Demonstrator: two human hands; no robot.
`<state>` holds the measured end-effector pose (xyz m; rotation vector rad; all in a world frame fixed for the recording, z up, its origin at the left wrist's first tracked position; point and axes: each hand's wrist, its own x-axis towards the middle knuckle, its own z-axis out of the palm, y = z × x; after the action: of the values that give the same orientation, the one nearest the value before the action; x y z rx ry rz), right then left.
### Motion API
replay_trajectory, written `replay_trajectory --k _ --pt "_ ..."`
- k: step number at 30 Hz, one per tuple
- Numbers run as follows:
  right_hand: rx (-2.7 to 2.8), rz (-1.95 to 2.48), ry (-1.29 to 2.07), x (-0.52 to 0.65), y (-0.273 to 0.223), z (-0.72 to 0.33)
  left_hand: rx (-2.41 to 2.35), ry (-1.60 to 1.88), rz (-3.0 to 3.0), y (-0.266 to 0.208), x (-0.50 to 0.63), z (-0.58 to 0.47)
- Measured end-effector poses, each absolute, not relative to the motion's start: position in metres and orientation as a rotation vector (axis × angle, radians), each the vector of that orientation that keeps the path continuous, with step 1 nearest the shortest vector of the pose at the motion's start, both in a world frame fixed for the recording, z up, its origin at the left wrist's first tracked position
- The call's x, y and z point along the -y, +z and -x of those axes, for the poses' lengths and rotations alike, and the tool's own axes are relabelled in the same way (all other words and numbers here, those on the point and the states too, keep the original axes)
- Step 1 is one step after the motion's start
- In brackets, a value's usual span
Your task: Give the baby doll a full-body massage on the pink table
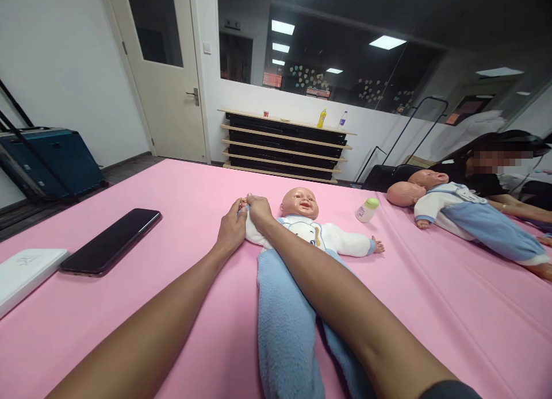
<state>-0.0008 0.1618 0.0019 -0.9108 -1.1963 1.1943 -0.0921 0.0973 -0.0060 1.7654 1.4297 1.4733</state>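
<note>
Altogether, one near doll (308,232) lies on its back, face up, at the centre of the dial, its head towards twelve o'clock. Two more doll heads (404,194) sit together at about three o'clock, with a body in white and blue. One small green-capped bottle (366,210) stands between two and three; one dark phone (112,240) and one white slab (32,272) lie at nine, the phone nearer.

A smooth pink cover (207,336) spreads under everything, creased towards four o'clock. Beyond it, low shelving (284,140) at twelve carries two bottles and a small red cup beneath a wide dark window (328,48). A pale door (166,77) is shut at about eleven, a blue suitcase (47,163) stands between nine and ten, and one other person (457,163) sits between two and three.

Both hands meet at about ten o'clock. The left hand (233,226) curls round the doll's small hand (244,202); the right hand (260,212) closes on it too, thumb beside the little fingers.
</note>
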Motion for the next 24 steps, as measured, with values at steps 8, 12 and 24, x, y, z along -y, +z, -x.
replay_trajectory --k 8,12,24 --pt "1.195 0.884 1.288 -0.1558 0.0071 0.0014 -1.426 1.501 -1.761 -0.0083 -0.0995 0.0941" --pt "1.215 0.959 1.235 -0.1592 0.0017 0.0014 -1.458 1.458 -1.77 -0.0077 -0.0994 0.0951" --pt "1.23 0.915 1.263 -0.1593 0.0047 0.0031 -1.447 1.512 -1.699 -0.0102 -0.1029 0.0949"
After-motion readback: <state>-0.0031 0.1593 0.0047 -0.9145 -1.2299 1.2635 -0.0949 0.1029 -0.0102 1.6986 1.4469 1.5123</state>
